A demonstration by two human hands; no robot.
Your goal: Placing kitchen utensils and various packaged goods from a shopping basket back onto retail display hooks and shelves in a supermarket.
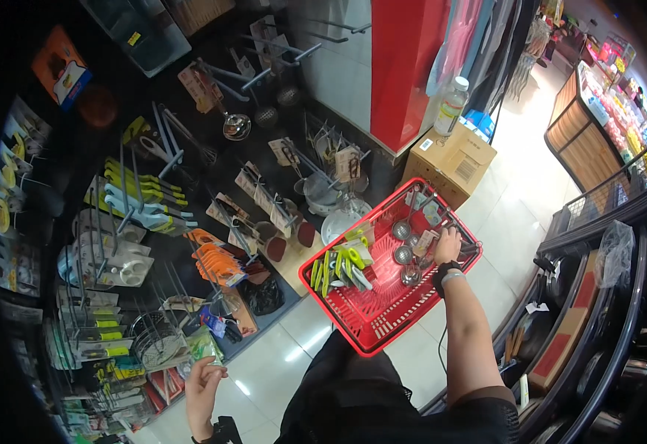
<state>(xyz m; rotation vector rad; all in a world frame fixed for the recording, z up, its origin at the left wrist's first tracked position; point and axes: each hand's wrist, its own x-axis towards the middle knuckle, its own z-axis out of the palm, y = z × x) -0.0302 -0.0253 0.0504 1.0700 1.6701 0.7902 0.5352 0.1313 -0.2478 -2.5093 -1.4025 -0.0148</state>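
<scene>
A red plastic shopping basket [368, 311] is in front of me, above the tiled floor. My right hand [449, 245] reaches into its right end, among metal ladles and skimmers with tags; whether the fingers grip a handle cannot be told. A slotted metal skimmer [403, 255] and a small ladle [411, 275] lie just left of that hand. Green-handled kitchen tools [323, 271] are grouped at the basket's left end. My left hand [206, 383] hangs at the lower left, fingers bent and apart, holding nothing, near a packaged green item [204, 345] at the display.
A dark display wall with metal hooks [173, 161] of kitchen utensils stands at the left. A cardboard box [454, 161] bearing a plastic bottle [451, 106] is beyond the basket. Shelves with pans [545, 299] line the right. A red pillar [407, 66] rises at the top.
</scene>
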